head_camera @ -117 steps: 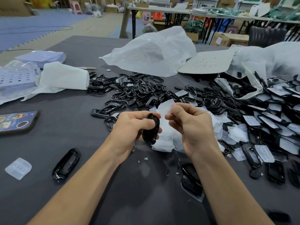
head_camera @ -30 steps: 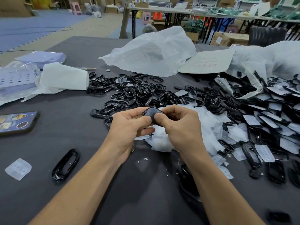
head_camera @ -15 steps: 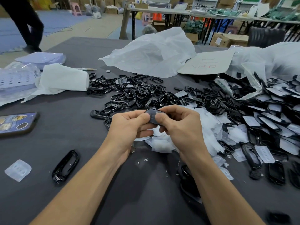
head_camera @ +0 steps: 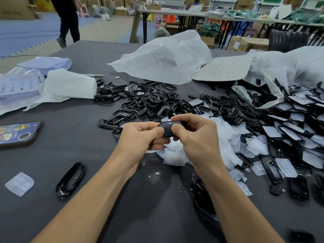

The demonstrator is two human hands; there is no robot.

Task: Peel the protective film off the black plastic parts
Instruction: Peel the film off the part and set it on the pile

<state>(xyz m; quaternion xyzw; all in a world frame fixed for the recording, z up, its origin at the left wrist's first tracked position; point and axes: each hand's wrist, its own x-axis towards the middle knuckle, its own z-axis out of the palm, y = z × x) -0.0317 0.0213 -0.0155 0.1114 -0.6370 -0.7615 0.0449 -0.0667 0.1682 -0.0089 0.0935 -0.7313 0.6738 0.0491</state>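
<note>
A small black plastic part is held between both hands above the table's middle, its greyish film-covered face turned up. My left hand grips its left end, thumb on top. My right hand pinches its right side, the thumb pressed on the upper face. A heap of peeled white films lies right under and beyond my hands. Black parts with film on them are piled at the right. Bare black frames are heaped behind my hands.
A single black frame and a loose film piece lie at the front left. A phone rests at the left edge. White plastic bags, a cardboard sheet and white paper sit further back. A person walks beyond the table.
Earlier my hands were apart, the left holding the part upright; now both grip it flat between them. A person has walked into view at the back left.
</note>
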